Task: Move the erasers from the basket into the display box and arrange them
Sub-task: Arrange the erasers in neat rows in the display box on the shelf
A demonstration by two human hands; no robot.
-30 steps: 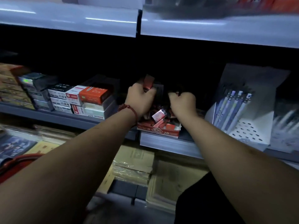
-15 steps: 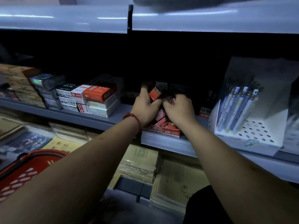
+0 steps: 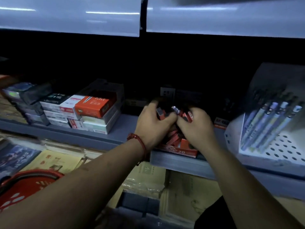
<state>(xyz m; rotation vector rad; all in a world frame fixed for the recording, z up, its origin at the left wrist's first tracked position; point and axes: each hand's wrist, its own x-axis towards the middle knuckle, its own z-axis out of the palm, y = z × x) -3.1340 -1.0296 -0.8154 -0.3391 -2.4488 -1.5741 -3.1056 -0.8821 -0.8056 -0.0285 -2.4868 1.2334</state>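
Observation:
A low red display box [image 3: 179,152] marked 2B sits at the front edge of the grey shelf [image 3: 105,139], with several small red erasers [image 3: 175,139] loose inside. Both hands hover over it, close together. My left hand [image 3: 152,125], with a red cord at the wrist, grips a red and black eraser [image 3: 160,113] between thumb and fingers. My right hand [image 3: 196,128] holds several erasers [image 3: 188,115] in curled fingers. The red basket [image 3: 24,184] shows at the lower left, partly behind my left forearm.
Stacked white and orange boxes [image 3: 89,111] stand on the shelf to the left. A white pen display [image 3: 270,129] with blue pens stands to the right. Notebooks [image 3: 145,176] lie on the lower shelf. An overhanging shelf above leaves the back of the shelf dark.
Both hands have come lower and closer together over the display box. The view has tilted down, showing more of the red basket.

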